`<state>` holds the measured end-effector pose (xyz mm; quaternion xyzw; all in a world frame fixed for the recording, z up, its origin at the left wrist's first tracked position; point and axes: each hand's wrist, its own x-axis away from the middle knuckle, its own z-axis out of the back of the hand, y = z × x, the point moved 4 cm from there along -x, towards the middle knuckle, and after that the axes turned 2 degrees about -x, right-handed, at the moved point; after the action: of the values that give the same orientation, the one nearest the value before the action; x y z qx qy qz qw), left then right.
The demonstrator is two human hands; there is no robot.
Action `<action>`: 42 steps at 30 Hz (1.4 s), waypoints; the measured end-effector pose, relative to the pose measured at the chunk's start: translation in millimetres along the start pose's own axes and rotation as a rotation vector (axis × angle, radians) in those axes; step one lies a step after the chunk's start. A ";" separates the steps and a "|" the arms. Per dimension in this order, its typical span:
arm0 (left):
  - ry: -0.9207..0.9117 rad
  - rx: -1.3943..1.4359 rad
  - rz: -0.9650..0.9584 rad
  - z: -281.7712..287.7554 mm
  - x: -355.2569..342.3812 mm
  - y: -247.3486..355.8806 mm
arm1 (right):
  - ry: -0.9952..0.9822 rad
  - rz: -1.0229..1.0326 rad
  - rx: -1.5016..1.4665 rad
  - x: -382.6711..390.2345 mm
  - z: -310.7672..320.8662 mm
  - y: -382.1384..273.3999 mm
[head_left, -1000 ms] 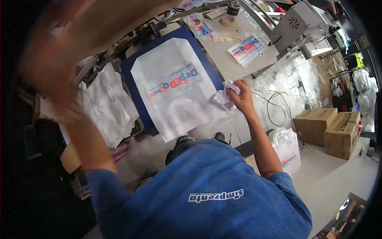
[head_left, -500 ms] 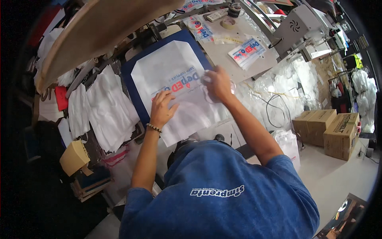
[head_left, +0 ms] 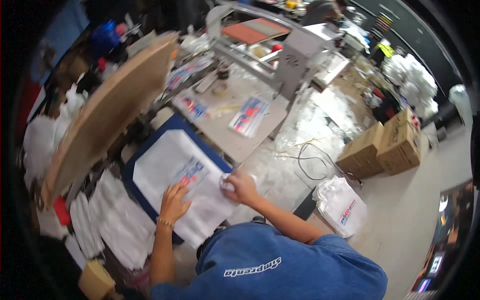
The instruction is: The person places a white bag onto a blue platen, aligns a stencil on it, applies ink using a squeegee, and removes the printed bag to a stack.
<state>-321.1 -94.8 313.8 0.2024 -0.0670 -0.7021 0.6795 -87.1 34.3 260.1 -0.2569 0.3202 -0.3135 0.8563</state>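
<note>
A printed white bag (head_left: 155, 165) lies flat on a dark blue press pad (head_left: 205, 145). My left hand (head_left: 174, 202) rests open on the bag's lower middle, fingers spread over the red and blue print. At the bag's right side my right hand (head_left: 240, 187) grips a crumpled white cloth (head_left: 226, 182) against it. A large tan board (head_left: 107, 112) stands tilted above the pad's left. Loose white bags (head_left: 115, 220) lie in a pile left of the pad.
A grey machine (head_left: 292, 62) stands behind a side table (head_left: 255, 150) holding printed sheets (head_left: 249, 116) and tape. Two cardboard boxes (head_left: 397, 142), white handled bags (head_left: 340, 210) and loose cables (head_left: 312, 175) lie at right. Another person (head_left: 322, 12) works at the back.
My left hand has come down from the blurred upper left onto the bag. The right hand with the cloth has shifted on the bag. The view has swung, showing more of the room behind.
</note>
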 end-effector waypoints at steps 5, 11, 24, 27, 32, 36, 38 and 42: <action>-0.146 0.032 -0.046 15.5 0.0 3.4 | 0.056 0.018 0.000 -6.0 2.2 1.5; -0.126 0.025 -0.060 10.7 4.2 -0.9 | 0.057 -0.021 -0.032 -7.8 -0.7 11.6; -0.115 -0.007 0.090 18.7 41.2 -14.8 | 0.168 -0.046 0.030 -5.6 -14.0 5.1; -0.063 -0.052 0.026 7.3 46.6 -24.4 | 0.186 -0.042 0.023 -3.3 -23.2 19.1; 0.051 -0.028 -0.031 13.1 36.4 -25.5 | 0.197 -0.069 -0.009 -16.4 -7.1 6.4; 0.025 0.053 0.096 18.0 19.7 -42.7 | 0.138 -0.087 -0.003 -16.5 -14.9 7.7; 0.024 0.113 0.143 20.3 8.2 -56.2 | 0.165 -0.100 0.039 -17.4 -11.4 -0.9; -0.070 0.480 0.510 14.2 -14.9 -91.1 | 0.126 -0.139 0.019 -13.3 -15.3 2.7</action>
<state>-410.9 -76.6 296.0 0.3088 -0.3019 -0.4804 0.7633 -104.9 41.7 253.4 -0.2501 0.3520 -0.3906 0.8130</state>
